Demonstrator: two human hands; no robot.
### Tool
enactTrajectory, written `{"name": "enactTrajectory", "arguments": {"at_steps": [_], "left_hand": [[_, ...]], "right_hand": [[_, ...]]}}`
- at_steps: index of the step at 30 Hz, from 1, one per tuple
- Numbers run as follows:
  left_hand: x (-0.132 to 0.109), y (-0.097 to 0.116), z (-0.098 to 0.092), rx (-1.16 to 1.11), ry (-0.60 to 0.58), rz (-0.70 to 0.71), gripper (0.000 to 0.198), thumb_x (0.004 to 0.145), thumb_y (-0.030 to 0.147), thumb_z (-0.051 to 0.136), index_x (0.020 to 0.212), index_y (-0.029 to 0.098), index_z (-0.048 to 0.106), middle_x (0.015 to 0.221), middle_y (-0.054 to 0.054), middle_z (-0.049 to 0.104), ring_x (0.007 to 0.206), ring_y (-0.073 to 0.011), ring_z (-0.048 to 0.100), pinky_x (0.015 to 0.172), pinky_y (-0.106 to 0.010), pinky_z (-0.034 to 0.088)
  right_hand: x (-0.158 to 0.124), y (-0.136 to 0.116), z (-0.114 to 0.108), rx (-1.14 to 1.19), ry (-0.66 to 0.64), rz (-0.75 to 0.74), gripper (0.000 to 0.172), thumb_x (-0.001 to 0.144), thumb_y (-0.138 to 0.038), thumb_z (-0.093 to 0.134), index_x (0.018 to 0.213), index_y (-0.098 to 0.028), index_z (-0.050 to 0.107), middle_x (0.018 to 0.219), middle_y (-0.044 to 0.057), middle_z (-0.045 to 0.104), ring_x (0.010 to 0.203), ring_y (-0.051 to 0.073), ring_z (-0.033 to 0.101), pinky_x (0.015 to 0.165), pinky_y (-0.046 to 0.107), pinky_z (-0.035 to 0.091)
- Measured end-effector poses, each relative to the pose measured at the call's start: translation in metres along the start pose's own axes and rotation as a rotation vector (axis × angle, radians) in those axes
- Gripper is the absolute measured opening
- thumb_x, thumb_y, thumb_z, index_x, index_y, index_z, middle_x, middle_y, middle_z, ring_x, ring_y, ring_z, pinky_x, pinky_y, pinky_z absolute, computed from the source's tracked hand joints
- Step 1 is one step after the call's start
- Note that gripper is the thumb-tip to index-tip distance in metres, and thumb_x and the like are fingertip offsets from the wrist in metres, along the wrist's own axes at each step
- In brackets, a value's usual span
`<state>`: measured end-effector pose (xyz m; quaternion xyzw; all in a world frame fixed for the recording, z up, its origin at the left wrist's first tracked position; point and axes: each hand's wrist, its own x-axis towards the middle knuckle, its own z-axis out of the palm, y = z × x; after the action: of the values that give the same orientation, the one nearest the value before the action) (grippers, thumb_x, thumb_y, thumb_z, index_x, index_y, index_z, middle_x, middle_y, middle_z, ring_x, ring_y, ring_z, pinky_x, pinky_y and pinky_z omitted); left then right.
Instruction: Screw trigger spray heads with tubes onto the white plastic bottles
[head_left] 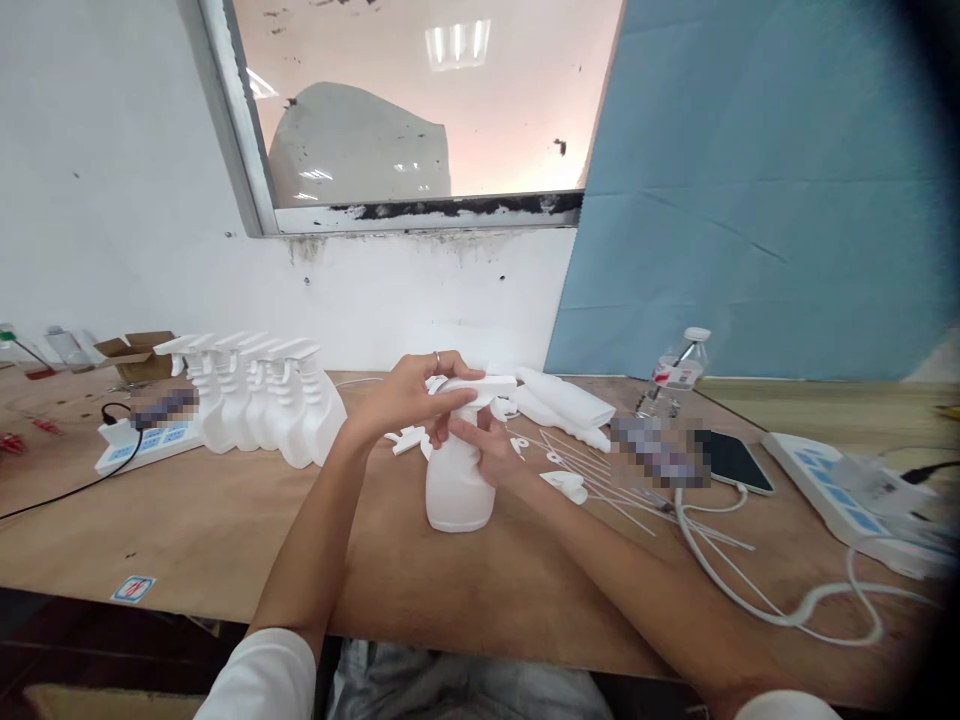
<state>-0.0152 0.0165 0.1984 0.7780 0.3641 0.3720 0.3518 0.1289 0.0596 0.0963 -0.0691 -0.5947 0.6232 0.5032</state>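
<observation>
Far left: white power strip with blue sockets (146,445) lies on the brown wooden table (225,530), out at 9 o'clock from the hands.
Row: upright white trigger bottles (262,400) stand shoulder to shoulder at 10 o'clock, near the left wrist but not touching it.
Left hand: the left hand (405,395) comes in from 7 o'clock, fingers clamped over the white plastic trigger head (487,385).
Centre: the white plastic spray bottle (454,495) stands on the table dead centre. Its long axis runs 12 to 6, and the head's flat top runs 9 to 3.
Right hand: the right hand (484,450) comes in from 4 o'clock and grips the neck just under the head.
Nearer: both are on it, left on top, right below.
Right: thin white plastic tubes (600,490) lie loose at 3 o'clock, with a clear plastic water bottle (675,380) at 2.
</observation>
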Motion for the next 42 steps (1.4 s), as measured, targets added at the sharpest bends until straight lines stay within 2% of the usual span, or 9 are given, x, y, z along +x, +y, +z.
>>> {"name": "enactTrajectory", "arguments": {"at_steps": [4, 6, 13, 19, 22, 26, 32, 35, 42], "left_hand": [[0.0014, -0.0022, -0.0005, 0.005, 0.000, -0.004, 0.021, 0.085, 0.036, 0.063, 0.097, 0.019, 0.059, 0.066, 0.002, 0.062, 0.047, -0.0137, 0.062, 0.043, -0.021, 0.048], [0.0018, -0.0035, -0.0008, 0.014, 0.007, -0.003, 0.021, 0.085, 0.036, 0.063, 0.098, 0.019, 0.060, 0.065, 0.002, 0.062, 0.047, -0.0134, 0.062, 0.045, -0.022, 0.049], [0.0021, -0.0045, -0.0017, 0.011, 0.018, 0.020, 0.019, 0.085, 0.033, 0.064, 0.095, 0.018, 0.061, 0.066, 0.004, 0.062, 0.047, -0.0112, 0.061, 0.064, -0.028, 0.054], [0.0016, -0.0051, -0.0028, 0.019, -0.003, 0.012, 0.020, 0.085, 0.035, 0.063, 0.097, 0.019, 0.060, 0.061, 0.005, 0.059, 0.045, -0.0117, 0.061, 0.061, -0.028, 0.053], [0.0010, -0.0041, -0.0027, 0.023, 0.000, 0.012, 0.021, 0.084, 0.036, 0.064, 0.097, 0.019, 0.061, 0.066, 0.004, 0.062, 0.045, -0.0113, 0.061, 0.060, -0.027, 0.053], [0.0009, -0.0038, -0.0026, 0.009, -0.002, 0.028, 0.022, 0.084, 0.036, 0.064, 0.095, 0.018, 0.061, 0.073, 0.002, 0.064, 0.046, -0.0105, 0.061, 0.063, -0.028, 0.054], [0.0020, -0.0062, -0.0030, 0.030, 0.004, 0.033, 0.021, 0.085, 0.036, 0.064, 0.096, 0.018, 0.060, 0.072, 0.003, 0.064, 0.047, -0.0102, 0.061, 0.064, -0.028, 0.055], [0.0018, -0.0060, -0.0034, 0.021, -0.001, 0.042, 0.021, 0.085, 0.035, 0.063, 0.096, 0.017, 0.061, 0.080, 0.001, 0.066, 0.046, -0.0091, 0.061, 0.065, -0.028, 0.055], [0.0017, -0.0060, -0.0043, -0.011, -0.026, 0.049, 0.020, 0.085, 0.034, 0.064, 0.095, 0.017, 0.061, 0.102, -0.003, 0.066, 0.048, -0.0081, 0.063, 0.068, -0.029, 0.057]], "right_hand": [[-0.0005, 0.0013, 0.0001, 0.055, -0.047, -0.021, 0.030, 0.076, -0.047, 0.067, 0.084, -0.020, 0.059, 0.070, 0.003, 0.061, 0.069, 0.020, 0.060, 0.063, 0.034, 0.049], [-0.0006, 0.0014, 0.0010, -0.008, 0.003, -0.030, 0.026, 0.077, -0.042, 0.069, 0.082, -0.019, 0.059, 0.070, 0.002, 0.060, 0.068, 0.019, 0.060, 0.064, 0.033, 0.049], [-0.0015, 0.0062, 0.0014, -0.011, 0.020, -0.039, 0.029, 0.078, -0.046, 0.067, 0.089, -0.021, 0.057, 0.071, 0.003, 0.061, 0.069, 0.020, 0.060, 0.066, 0.036, 0.050], [-0.0026, 0.0044, 0.0040, 0.003, 0.027, -0.026, 0.033, 0.077, -0.051, 0.065, 0.091, -0.022, 0.056, 0.071, 0.003, 0.061, 0.072, 0.022, 0.060, 0.068, 0.037, 0.050], [-0.0025, 0.0053, 0.0030, -0.043, 0.043, -0.035, 0.028, 0.077, -0.044, 0.068, 0.089, -0.021, 0.056, 0.072, 0.003, 0.061, 0.073, 0.021, 0.060, 0.069, 0.037, 0.050], [-0.0015, 0.0056, 0.0016, 0.055, -0.045, -0.022, 0.032, 0.079, -0.049, 0.063, 0.093, -0.021, 0.055, 0.074, 0.005, 0.063, 0.073, 0.023, 0.061, 0.066, 0.037, 0.050], [-0.0014, 0.0026, 0.0024, -0.002, -0.018, -0.022, 0.027, 0.078, -0.044, 0.066, 0.092, -0.022, 0.057, 0.073, 0.003, 0.061, 0.074, 0.022, 0.062, 0.066, 0.036, 0.050], [-0.0028, 0.0018, 0.0014, 0.071, -0.033, 0.009, 0.033, 0.077, -0.051, 0.063, 0.092, -0.022, 0.057, 0.076, 0.005, 0.062, 0.079, 0.025, 0.063, 0.066, 0.038, 0.051], [-0.0033, 0.0063, 0.0059, 0.033, -0.007, -0.088, 0.025, 0.080, -0.045, 0.065, 0.090, -0.023, 0.057, 0.074, 0.003, 0.060, 0.077, 0.022, 0.063, 0.065, 0.034, 0.049]]}}
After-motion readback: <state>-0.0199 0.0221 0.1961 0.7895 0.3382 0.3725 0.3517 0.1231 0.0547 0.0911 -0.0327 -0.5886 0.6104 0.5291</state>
